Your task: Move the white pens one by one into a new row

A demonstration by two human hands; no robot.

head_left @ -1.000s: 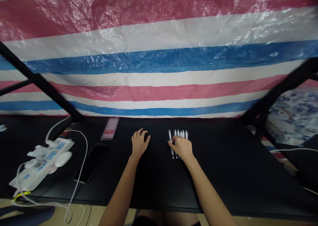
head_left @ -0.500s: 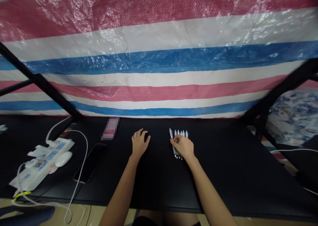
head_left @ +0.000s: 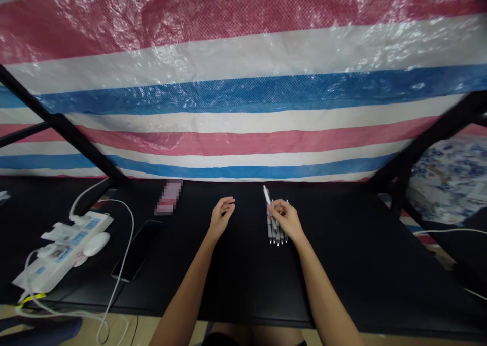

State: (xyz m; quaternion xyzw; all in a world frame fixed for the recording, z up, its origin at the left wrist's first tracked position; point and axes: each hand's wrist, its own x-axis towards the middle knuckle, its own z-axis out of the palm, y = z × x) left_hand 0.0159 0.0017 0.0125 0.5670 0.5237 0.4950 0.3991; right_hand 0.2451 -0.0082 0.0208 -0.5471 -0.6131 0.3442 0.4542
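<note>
Several white and grey pens (head_left: pixel 270 229) lie side by side on the black table (head_left: pixel 243 280), tips toward me. My right hand (head_left: pixel 289 221) is over them, thumb and fingers pinched on one pen (head_left: pixel 267 194), whose white end sticks out beyond the row at a slant. That hand hides the middle and upper part of the other pens. To the left, my left hand (head_left: pixel 220 219) hovers near the tabletop, fingers loosely bent with the thumb apart, and nothing in it.
At the left are a white power strip (head_left: pixel 70 249) with plugs and cables, a dark phone (head_left: pixel 137 249) and a blurred pink item (head_left: pixel 169 196). A striped plastic sheet (head_left: pixel 243 143) hangs behind the table, between black frame bars (head_left: pixel 83 143).
The pen in my right hand has been raised and shifted over the row, its white end now farther out. My left hand has moved slightly right, its fingers turned inward.
</note>
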